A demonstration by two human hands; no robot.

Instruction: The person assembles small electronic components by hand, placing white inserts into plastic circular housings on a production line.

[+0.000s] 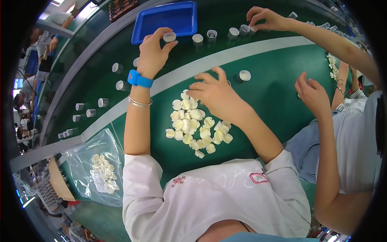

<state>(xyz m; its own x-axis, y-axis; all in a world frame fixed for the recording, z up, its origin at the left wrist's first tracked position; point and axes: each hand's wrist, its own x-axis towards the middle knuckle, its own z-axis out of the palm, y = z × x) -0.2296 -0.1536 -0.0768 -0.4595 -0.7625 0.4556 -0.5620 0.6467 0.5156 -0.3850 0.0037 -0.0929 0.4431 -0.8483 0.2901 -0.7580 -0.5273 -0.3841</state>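
Observation:
My left hand [155,52], with a blue band on its wrist, holds a small grey cylindrical cup [169,37] with a whitish top between thumb and fingers. It is over the dark green belt, by the front edge of a blue tray [164,24]. My right hand [217,94] reaches over the far edge of a loose pile of cream-coloured plastic pieces [186,121]. Its fingers are spread and bent, and I see nothing held in them. The rim of another small round thing shows just behind that hand. A single cup [244,76] stands to its right.
Several similar cups [197,39] stand along the belt, on both sides of my left hand. A clear bag [96,169] of cream pieces lies at left, beside a cardboard box [60,179]. At right, a co-worker's hand [264,19] touches a cup; their other hand [312,94] hovers over the table.

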